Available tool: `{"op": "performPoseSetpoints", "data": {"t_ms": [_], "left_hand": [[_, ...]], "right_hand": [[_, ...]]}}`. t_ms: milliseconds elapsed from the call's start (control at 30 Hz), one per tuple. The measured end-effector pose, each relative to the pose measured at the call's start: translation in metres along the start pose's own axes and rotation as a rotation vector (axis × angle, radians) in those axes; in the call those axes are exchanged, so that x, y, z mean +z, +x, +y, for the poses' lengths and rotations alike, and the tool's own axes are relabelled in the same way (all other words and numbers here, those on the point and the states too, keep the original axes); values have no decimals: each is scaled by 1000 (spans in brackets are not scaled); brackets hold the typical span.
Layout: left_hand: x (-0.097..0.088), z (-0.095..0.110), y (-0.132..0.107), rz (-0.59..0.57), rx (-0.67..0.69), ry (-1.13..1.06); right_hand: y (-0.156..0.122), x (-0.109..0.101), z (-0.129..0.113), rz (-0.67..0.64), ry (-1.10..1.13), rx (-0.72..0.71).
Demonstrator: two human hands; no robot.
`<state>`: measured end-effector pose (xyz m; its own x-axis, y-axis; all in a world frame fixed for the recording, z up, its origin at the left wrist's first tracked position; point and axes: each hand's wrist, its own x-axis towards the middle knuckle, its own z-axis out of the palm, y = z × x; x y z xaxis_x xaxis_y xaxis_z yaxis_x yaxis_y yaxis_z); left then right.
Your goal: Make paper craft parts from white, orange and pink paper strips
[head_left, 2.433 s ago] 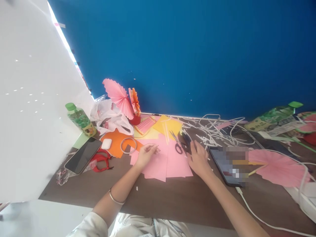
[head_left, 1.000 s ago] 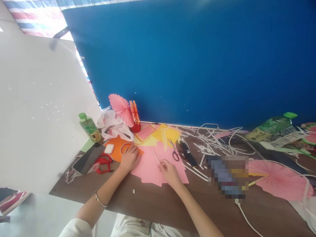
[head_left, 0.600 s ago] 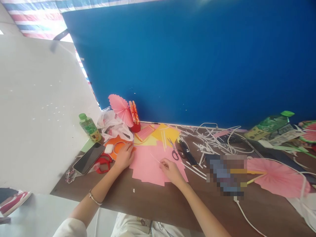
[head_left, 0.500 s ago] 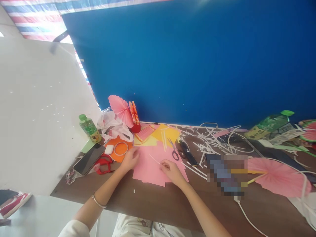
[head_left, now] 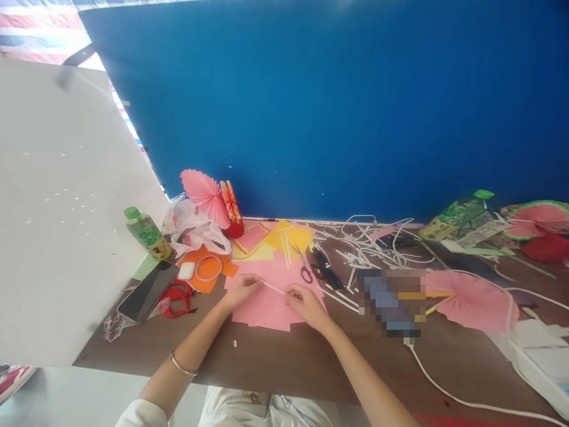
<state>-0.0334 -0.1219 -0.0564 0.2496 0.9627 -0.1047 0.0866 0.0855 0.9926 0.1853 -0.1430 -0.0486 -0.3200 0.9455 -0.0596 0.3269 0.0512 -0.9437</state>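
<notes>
A thin white strip (head_left: 274, 288) stretches between my two hands, over several overlapping sheets of pink paper (head_left: 262, 313). My left hand (head_left: 243, 289) pinches its left end, and my right hand (head_left: 304, 303) has the other end between thumb and fingers. Dark-handled scissors (head_left: 306, 270) lie just beyond my right hand, at the edge of the pink sheets. Yellow paper (head_left: 291, 238) with narrow white strips across it lies behind the pink sheets.
At left are a green-capped bottle (head_left: 146, 233), a black phone (head_left: 148, 290), red scissors (head_left: 179, 299) and orange paper (head_left: 208, 279). Loose white strips (head_left: 355, 252) are heaped at back right. A pink folded fan (head_left: 473, 299) and a white cable (head_left: 448, 395) lie on the right.
My left hand has moved right and taken hold of the strip's left end; before, only my right hand held it. The whole view has shifted to the right.
</notes>
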Motion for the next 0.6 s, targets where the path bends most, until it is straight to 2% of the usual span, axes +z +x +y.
{"op": "performPoseSetpoints", "data": {"t_ms": [400, 600], "left_hand": [[-3, -4, 0, 40, -5, 35], [3, 3, -2, 94, 13, 10]], "right_hand": [[5, -1, 1, 39, -137, -85], [7, 1, -5, 286, -354, -238]]}}
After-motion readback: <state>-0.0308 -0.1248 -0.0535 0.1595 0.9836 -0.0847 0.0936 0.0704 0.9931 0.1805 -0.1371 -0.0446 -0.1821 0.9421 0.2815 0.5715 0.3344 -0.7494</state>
